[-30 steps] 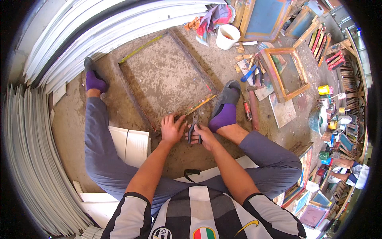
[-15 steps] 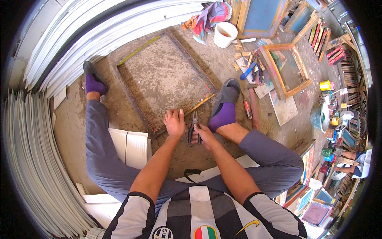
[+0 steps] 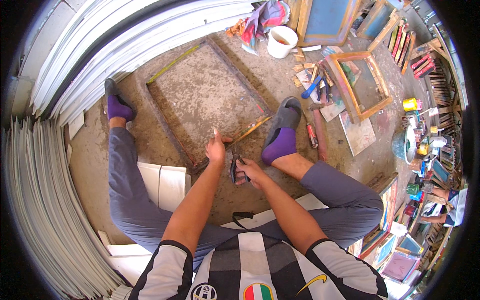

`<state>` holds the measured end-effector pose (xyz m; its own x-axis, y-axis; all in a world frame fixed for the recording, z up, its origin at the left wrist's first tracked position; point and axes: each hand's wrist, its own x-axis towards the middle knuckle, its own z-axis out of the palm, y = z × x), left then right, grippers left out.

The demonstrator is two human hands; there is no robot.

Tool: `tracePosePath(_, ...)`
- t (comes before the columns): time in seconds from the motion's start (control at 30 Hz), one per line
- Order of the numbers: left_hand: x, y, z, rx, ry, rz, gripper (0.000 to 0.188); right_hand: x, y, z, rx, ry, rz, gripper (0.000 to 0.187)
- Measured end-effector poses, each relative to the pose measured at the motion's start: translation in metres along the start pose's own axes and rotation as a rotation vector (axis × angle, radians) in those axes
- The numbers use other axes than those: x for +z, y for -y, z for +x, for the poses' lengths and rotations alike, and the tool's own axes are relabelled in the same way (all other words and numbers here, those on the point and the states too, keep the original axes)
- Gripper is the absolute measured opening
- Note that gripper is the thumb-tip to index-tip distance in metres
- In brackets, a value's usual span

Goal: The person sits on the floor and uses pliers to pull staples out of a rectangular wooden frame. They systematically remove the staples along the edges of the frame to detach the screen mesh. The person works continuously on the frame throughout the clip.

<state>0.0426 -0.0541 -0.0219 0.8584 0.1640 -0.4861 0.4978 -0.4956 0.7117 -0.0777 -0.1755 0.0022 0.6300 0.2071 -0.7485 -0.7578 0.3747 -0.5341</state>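
A worn, paint-stained wooden frame [image 3: 244, 83] lies on the floor between my feet. At its near bar is my left hand [image 3: 215, 150], touching or just over the wood, with a finger raised and another pointing right along the bar. Its other fingers are partly hidden. Just right of it, my right hand [image 3: 250, 171] is closed around dark-handled pliers [image 3: 234, 167]. The pliers' jaws point away from me, close to the bar, and look blurred. Whether they grip anything I cannot tell.
Beside my right foot lie a hammer [image 3: 320, 135] and a red-handled tool [image 3: 312, 135]. Farther right are a smaller wooden frame [image 3: 357, 115], a blue-handled tool [image 3: 311, 90] and wood scraps. A white bucket [image 3: 276, 50] stands beyond. Stacked white sheets [image 3: 40, 210] line the left; paint pots sit far right.
My left hand has rolled, with one finger now raised and another pointing right. The pliers in my right hand have shifted slightly left and toward me, their jaws now less distinct.
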Motion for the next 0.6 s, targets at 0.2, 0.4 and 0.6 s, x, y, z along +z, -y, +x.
tracePosePath(0.2, -0.005, 0.003, 0.0, 0.011, 0.076, -0.026, 0.08, 0.004, -0.003, 0.004, -0.03, 0.001, 0.17, 0.036)
tracePosePath(0.4, -0.019, 0.002, -0.008, 0.076, 0.162, -0.184, 0.076, 0.023, -0.009, 0.01, -0.106, 0.088, 0.443, 0.037)
tracePosePath(0.6, -0.03, 0.002, -0.007, 0.037, 0.245, -0.384, 0.078, 0.035, -0.017, 0.024, -0.15, 0.046, 0.472, 0.04)
